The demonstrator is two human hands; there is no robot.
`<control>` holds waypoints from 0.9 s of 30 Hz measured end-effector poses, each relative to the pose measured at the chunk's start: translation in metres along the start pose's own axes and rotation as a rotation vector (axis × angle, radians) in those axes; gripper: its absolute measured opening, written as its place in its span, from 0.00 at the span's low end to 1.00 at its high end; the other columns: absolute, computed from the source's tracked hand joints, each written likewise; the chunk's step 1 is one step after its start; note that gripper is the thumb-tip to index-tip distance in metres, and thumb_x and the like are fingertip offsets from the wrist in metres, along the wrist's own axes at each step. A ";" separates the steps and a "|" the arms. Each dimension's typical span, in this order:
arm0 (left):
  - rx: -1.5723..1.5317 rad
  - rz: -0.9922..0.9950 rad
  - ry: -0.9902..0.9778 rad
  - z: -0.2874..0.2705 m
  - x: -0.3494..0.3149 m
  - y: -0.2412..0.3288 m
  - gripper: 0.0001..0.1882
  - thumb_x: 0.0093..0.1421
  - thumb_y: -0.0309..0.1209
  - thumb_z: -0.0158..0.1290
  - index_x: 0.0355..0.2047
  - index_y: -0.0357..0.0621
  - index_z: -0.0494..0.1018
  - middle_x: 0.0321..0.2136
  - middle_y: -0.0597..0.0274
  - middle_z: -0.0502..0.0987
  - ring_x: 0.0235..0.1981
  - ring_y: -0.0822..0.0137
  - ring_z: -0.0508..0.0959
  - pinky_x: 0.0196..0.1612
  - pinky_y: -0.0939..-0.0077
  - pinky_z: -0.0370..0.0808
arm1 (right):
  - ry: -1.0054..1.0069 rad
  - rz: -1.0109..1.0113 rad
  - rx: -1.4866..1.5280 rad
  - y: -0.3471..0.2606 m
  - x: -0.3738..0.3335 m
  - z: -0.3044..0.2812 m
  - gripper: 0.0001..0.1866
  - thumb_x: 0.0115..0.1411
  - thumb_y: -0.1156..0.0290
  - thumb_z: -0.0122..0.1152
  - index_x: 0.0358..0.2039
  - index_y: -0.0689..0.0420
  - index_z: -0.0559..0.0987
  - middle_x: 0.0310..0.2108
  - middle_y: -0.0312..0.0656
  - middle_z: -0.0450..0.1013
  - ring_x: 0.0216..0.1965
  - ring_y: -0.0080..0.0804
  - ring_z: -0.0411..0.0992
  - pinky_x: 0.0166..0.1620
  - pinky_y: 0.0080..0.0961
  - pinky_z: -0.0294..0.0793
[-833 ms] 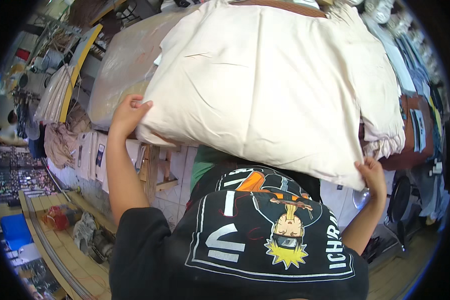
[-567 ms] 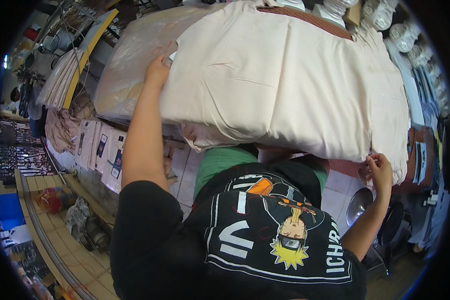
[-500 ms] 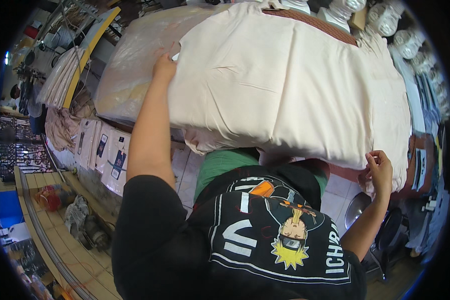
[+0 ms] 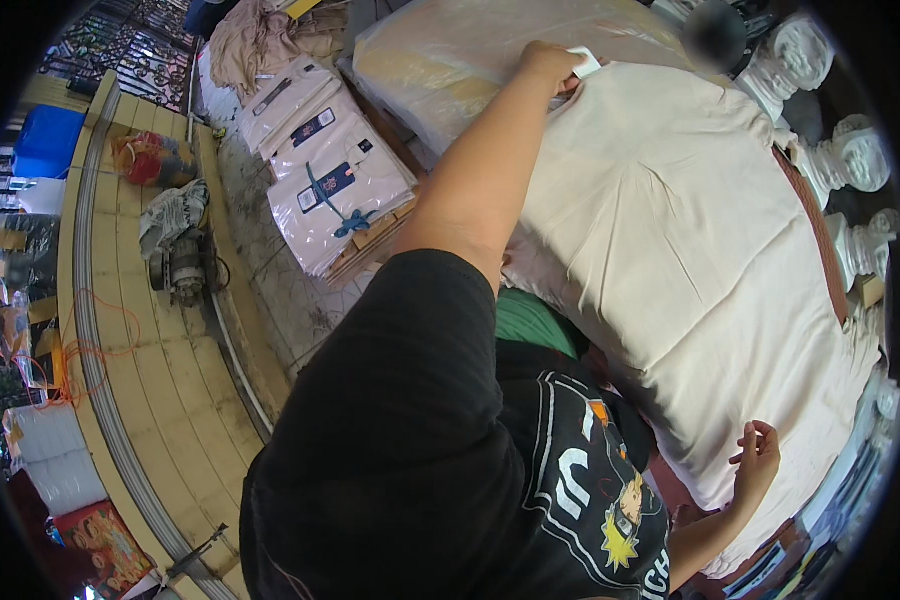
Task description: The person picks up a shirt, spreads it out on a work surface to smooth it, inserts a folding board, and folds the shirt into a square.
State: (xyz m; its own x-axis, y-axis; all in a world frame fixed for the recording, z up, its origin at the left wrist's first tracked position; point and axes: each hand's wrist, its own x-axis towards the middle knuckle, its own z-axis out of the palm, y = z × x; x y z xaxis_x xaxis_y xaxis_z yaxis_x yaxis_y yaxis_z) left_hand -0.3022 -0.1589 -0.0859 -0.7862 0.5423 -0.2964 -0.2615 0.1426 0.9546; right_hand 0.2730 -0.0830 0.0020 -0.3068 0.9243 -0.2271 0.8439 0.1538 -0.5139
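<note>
— Nearest? Right hand, fingers spread and released, hovering just off the near edge of the large cream fabric cushion.
— Room to move? Little: cushion filling the bench, white carved pedestals along its far side.
— Left hand? Arm stretched far out, grip clenched on the cushion's top corner.
— Beyond? Clear plastic-wrapped bundle; left of it, stacked packed white garments on the tiled floor.

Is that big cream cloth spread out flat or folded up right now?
Spread out. The cream cloth lies open across the stack; the left hand grips its far corner, and the right hand is at the near edge.
</note>
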 end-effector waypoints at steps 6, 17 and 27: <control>-0.669 0.160 0.663 0.008 -0.029 0.013 0.16 0.52 0.21 0.50 0.43 0.36 0.65 0.39 0.51 0.71 0.39 0.57 0.75 0.35 0.65 0.78 | -0.004 -0.014 0.001 0.006 -0.003 0.002 0.15 0.58 0.62 0.57 0.37 0.62 0.74 0.20 0.38 0.69 0.16 0.19 0.65 0.19 0.16 0.65; 0.081 0.507 0.937 -0.021 0.029 -0.029 0.23 0.51 0.24 0.52 0.49 0.33 0.64 0.46 0.43 0.69 0.49 0.53 0.68 0.54 0.66 0.63 | -0.021 -0.039 0.007 0.020 -0.013 0.000 0.14 0.58 0.64 0.57 0.38 0.62 0.74 0.20 0.38 0.69 0.17 0.19 0.65 0.19 0.16 0.65; 0.516 0.622 1.101 -0.350 -0.111 -0.032 0.25 0.48 0.37 0.59 0.42 0.31 0.71 0.41 0.45 0.74 0.46 0.53 0.72 0.48 0.65 0.68 | 0.040 -0.214 0.025 -0.013 -0.022 0.011 0.14 0.59 0.63 0.56 0.40 0.61 0.75 0.22 0.35 0.69 0.18 0.16 0.64 0.22 0.14 0.62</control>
State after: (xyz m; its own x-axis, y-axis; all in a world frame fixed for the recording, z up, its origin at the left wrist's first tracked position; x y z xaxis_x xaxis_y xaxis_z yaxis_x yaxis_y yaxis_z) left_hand -0.4021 -0.5135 -0.0938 -0.7945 -0.2702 0.5438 0.3420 0.5409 0.7684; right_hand 0.2642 -0.1091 0.0045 -0.4599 0.8845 -0.0779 0.7498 0.3399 -0.5677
